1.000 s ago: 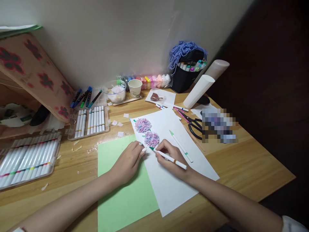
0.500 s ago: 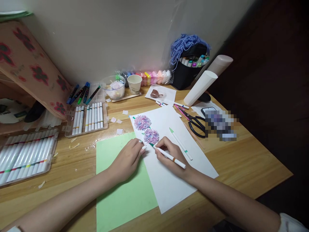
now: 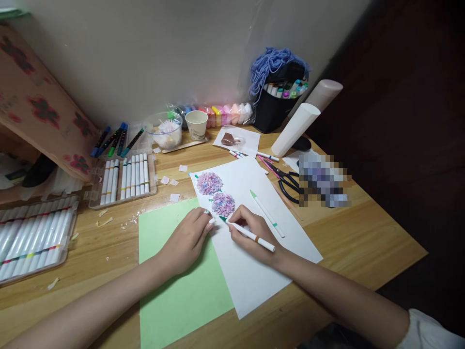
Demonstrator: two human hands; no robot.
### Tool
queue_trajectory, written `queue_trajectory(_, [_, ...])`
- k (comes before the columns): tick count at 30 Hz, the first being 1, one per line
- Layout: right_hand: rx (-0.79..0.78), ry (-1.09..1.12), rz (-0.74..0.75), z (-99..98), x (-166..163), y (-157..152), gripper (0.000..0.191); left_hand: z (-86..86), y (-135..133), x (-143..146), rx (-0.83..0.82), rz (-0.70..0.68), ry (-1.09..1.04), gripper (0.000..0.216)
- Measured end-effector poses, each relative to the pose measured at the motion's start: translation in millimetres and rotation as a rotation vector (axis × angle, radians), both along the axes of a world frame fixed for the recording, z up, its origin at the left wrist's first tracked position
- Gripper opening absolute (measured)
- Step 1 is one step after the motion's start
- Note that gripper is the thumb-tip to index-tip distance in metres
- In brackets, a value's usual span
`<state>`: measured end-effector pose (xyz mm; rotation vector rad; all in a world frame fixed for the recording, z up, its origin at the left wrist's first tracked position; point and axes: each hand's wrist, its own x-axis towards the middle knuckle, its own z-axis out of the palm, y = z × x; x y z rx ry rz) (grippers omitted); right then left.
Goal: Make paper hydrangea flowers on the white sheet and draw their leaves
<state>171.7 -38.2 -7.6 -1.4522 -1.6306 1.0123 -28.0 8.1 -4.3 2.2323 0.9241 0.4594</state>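
My right hand grips a white marker with a brown band, its dark green tip at the white paper just below the lower flower. That flower and the upper one are round clusters of pink, purple and blue bits, with small green marks beside them. Closed at the paper's left edge, my left hand has a small white marker cap showing between its fingers. A light green marker lies uncapped on the paper. Green paper lies partly beneath the white sheet.
Marker cases stand at the left, near paper scraps. A plastic bowl, paper cup and bagged coloured clay line the wall. Black scissors, a white bottle and a black marker holder are right.
The whole view has shifted slightly, so everything sits a little further left. Both hands keep their grips, and the marker tip stays close to the lower flower.
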Motion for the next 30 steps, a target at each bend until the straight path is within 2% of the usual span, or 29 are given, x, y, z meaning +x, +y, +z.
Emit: queue_trajectory(30, [0.022,0.047,0.013,5.5,1.1,1.7,0.008,-1.7,2.4,-0.3,-0.043,0.012,0.035,0.029])
